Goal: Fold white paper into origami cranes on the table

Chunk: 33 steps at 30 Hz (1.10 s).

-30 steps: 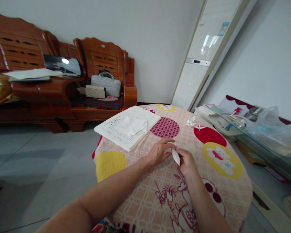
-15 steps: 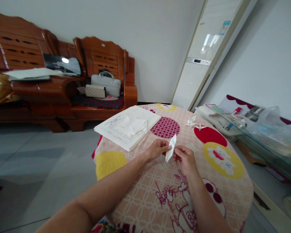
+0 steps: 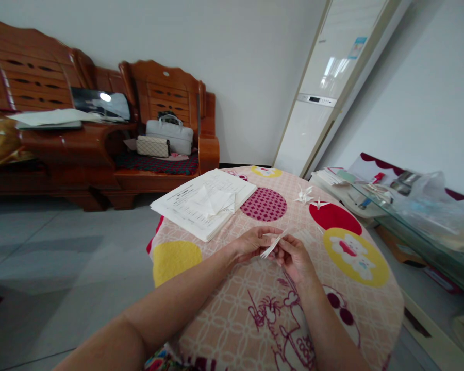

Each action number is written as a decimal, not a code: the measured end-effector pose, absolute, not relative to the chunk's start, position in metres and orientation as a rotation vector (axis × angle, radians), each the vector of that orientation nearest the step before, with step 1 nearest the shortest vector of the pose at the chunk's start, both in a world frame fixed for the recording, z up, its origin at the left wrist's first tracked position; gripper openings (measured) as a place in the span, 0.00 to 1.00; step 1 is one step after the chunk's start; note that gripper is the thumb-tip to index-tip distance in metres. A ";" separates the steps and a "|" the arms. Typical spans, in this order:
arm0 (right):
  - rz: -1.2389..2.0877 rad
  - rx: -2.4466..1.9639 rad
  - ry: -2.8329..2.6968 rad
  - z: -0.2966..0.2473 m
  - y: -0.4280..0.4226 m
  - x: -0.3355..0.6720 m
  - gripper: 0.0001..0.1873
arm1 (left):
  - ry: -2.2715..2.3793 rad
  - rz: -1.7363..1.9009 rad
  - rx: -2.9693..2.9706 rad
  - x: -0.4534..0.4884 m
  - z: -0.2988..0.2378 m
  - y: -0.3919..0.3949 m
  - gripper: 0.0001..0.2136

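Both my hands meet over the middle of a round table (image 3: 367, 304) covered with a patterned pink cloth. My left hand (image 3: 253, 242) and my right hand (image 3: 296, 257) pinch a small folded piece of white paper (image 3: 272, 246) between them, held nearly flat just above the cloth. A stack of printed sheets (image 3: 203, 201) with a folded white sheet on top lies at the table's far left. Two small folded paper figures (image 3: 304, 194) stand at the far side of the table.
A carved wooden sofa (image 3: 100, 129) with bags and a laptop stands at the back left. A tall white air conditioner (image 3: 320, 98) leans in the corner. A glass-topped table (image 3: 410, 211) with papers and plastic sits to the right. Grey tiled floor lies to the left.
The folded paper was upright between my fingers half a second ago; now it is tipped down almost flat, and both hands have closed in a little around it.
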State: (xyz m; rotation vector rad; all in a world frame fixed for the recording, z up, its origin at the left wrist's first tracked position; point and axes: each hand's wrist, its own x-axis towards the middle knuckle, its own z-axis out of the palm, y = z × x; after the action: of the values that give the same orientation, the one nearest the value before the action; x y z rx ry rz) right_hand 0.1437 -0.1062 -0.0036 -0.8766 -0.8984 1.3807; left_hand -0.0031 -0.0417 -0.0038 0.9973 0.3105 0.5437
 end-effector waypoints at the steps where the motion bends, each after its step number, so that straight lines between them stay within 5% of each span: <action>1: 1.366 -0.876 -0.907 -0.003 -0.106 0.144 0.11 | 0.319 0.537 1.009 -0.002 -0.004 -0.042 0.27; 33: 0.802 -1.183 -1.107 0.003 -0.107 0.144 0.10 | 0.684 0.973 1.554 -0.001 0.004 -0.049 0.08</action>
State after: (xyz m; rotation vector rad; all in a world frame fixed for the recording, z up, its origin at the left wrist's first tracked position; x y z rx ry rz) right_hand 0.1436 -0.1071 0.0026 -1.1829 -1.1066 0.8018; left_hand -0.0009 -0.0493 0.0042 1.5537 0.6842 0.9725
